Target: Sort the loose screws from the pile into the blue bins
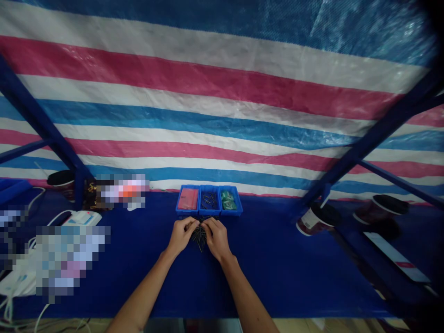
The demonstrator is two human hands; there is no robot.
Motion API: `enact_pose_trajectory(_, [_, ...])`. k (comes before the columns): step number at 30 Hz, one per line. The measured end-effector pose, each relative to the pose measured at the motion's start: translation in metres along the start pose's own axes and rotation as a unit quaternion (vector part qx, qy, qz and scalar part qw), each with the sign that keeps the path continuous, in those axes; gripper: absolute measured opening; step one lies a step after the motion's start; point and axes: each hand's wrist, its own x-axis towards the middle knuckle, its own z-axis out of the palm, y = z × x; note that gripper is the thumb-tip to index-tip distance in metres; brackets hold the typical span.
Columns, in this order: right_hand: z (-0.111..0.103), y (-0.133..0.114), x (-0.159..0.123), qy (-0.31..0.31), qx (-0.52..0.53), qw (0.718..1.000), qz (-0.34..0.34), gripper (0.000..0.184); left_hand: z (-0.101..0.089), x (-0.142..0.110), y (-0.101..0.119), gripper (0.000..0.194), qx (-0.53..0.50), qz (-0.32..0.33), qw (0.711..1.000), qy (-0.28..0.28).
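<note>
My left hand (181, 235) and my right hand (218, 237) meet over the blue tabletop, thumbs and fingertips pinched close together. Whatever lies between the fingertips is too small to make out. Just below and between them is a loose pile of thin dark screws (199, 239), partly covered by the hands. Behind the hands, three small blue bins stand side by side. The left bin (178, 206) holds flat pink-red pieces (188, 199). Dark screws (208, 200) lie in the middle bin (209, 213), and the right bin (239, 210) contains green-and-clear small pieces (229, 200).
A lidded cup (307, 223) stands to the right, near a blue frame post (342, 164). Beyond it are another dark-lidded cup (376, 210) and a flat tablet-like device (397, 256). White power strips and cables (85, 217) lie on the left. Striped plastic sheeting (222, 106) hangs behind.
</note>
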Motion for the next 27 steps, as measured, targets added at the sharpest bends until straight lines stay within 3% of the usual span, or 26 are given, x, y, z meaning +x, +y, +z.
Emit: enact_pose_trajectory(27, [0.0002,-0.0006,-0.0007,0.009,0.000,1.000,0.005,0.019,0.0008,-0.0009,-0.0009,0.035,0.000,0.003,1.000,0.018])
